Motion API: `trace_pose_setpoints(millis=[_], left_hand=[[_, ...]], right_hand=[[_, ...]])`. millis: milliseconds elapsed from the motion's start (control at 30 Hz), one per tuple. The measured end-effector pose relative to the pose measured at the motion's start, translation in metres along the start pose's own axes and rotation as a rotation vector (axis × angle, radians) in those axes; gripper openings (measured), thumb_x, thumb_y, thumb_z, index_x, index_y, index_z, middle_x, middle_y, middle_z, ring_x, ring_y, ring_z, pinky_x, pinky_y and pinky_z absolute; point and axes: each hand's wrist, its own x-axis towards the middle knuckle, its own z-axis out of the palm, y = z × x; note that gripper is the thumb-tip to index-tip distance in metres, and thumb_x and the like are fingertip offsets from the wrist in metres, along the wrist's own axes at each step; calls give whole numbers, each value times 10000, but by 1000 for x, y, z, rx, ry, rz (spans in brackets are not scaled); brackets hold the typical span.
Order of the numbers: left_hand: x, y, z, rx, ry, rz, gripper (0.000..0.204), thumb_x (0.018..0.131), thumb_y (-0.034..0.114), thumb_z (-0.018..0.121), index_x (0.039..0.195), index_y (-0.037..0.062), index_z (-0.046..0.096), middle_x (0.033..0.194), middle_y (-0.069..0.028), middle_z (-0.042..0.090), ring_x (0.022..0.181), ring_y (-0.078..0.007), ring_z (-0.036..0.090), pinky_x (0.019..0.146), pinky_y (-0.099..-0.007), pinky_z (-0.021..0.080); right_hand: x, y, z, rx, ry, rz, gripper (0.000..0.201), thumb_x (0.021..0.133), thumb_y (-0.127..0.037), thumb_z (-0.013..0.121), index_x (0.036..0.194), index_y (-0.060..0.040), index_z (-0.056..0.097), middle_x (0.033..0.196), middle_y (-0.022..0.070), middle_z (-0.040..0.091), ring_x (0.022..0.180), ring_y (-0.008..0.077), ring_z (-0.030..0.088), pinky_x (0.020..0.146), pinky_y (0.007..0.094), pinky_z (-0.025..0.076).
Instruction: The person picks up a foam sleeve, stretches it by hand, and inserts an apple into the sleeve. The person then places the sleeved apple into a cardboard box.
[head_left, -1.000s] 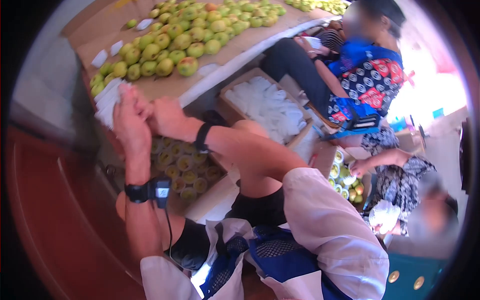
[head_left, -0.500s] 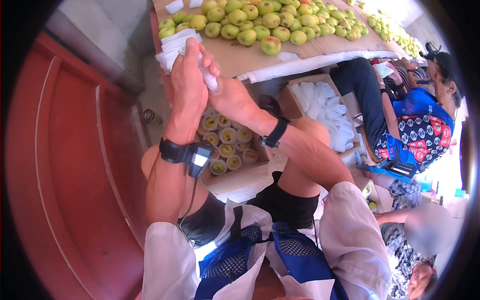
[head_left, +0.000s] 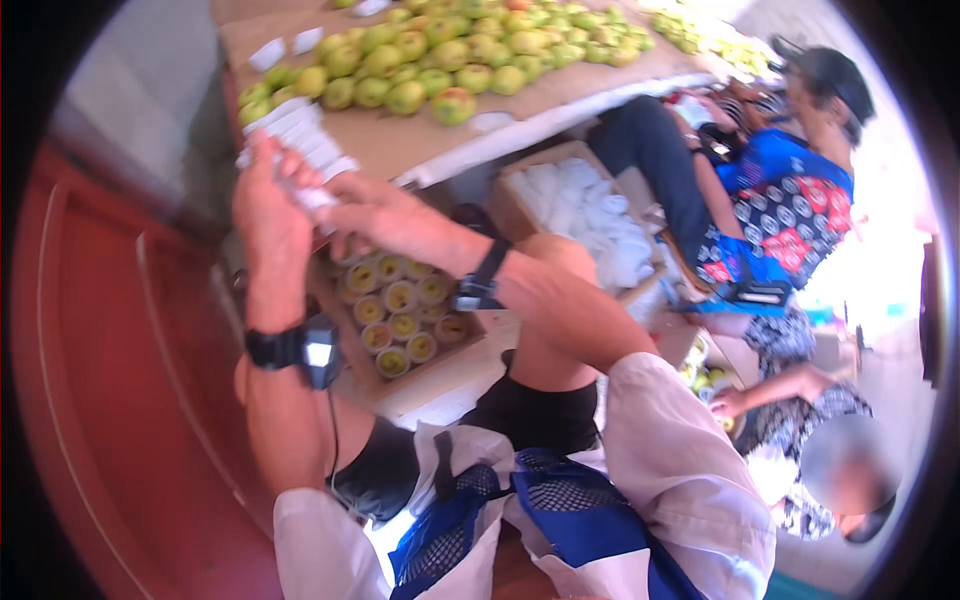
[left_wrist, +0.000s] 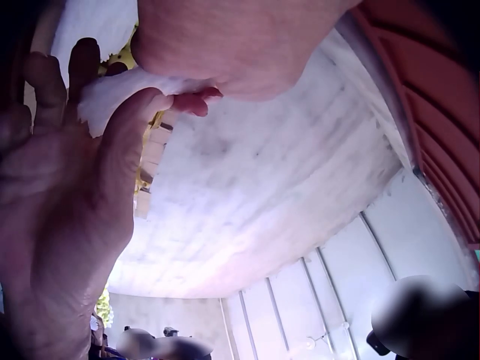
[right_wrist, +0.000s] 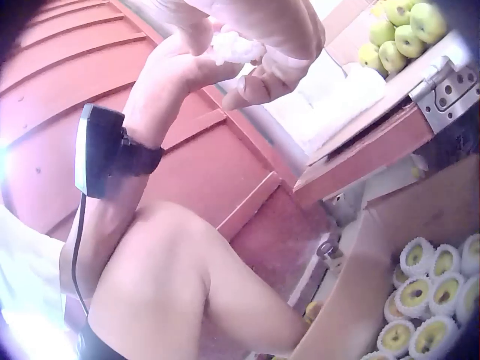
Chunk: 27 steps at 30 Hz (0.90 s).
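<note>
In the head view, both hands meet around a small white foam net at the table's near left corner. My left hand grips it with curled fingers; the left wrist view shows the white foam lying between that hand's thumb and fingers. From the other side, my right hand pinches the net's lower end, its fingers bent. The right wrist view has crumpled foam between both hands. Beside the fingertips lies a stack of white nets. Whether anything is inside the held net is hidden.
Green apples are heaped on the cardboard-covered table. Below stands a box of net-wrapped apples, with a box of white nets to its right. Two people sit at the right; a red door is at the left.
The head view has swung about between frames. Half a second ago the hands pressed closer together around the white net; now my right hand's fingers are more bent at its lower end.
</note>
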Motion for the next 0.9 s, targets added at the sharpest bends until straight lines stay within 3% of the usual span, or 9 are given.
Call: trace_pose_setpoints(millis=[267,400,500,600,700,800,900], left_hand=[[3,-1,-5,-12,-80,1,300,1071,362,536,961,86,490,778,-3,427,734,-164,430,741,-350,430],[15,-9,-11,-65,-103,-23,312,1064,371,545,946,91,474,786,-10,434,744,-170,437,783,-365,441],[22,-14,-12,-107,-206,-113,282,1045,341,598,988,77,515,835,-21,522,823,-174,531,817,-363,476],[20,-25,3,40,-39,-180,221,1006,242,670,1065,67,548,906,-40,602,937,-180,605,881,-364,497],[21,-37,-3,149,-205,-228,222,974,149,698,1126,46,573,982,-54,634,1034,-187,629,926,-358,509],[18,-45,-8,146,-308,-308,195,976,110,684,1122,28,584,1026,-63,626,1052,-202,627,945,-362,513],[12,-49,-5,166,-269,-288,205,976,96,681,1148,27,593,1069,-80,617,1074,-220,625,974,-382,511]], right_hand=[[15,17,-11,-163,79,-136,284,963,-219,663,1122,6,590,852,65,672,724,158,688,617,306,526],[-1,-18,-12,-367,146,34,299,942,-220,680,1119,13,618,813,92,669,667,168,660,632,323,537],[-9,-35,-6,-655,274,24,315,910,-185,674,1152,14,640,883,157,706,757,246,706,712,372,560],[-15,-29,-2,-763,436,-143,391,884,-181,681,1228,0,640,981,207,724,926,340,715,830,425,556],[-33,-36,3,-714,560,-43,438,860,-210,697,1259,-34,659,1040,217,727,1020,386,693,904,462,536],[-51,-24,3,-692,614,-110,508,863,-213,721,1319,-27,599,1134,206,714,1030,384,691,928,446,529],[-42,20,-12,-602,609,-305,547,889,-262,744,1339,-14,558,1084,169,719,920,306,723,785,391,565]])
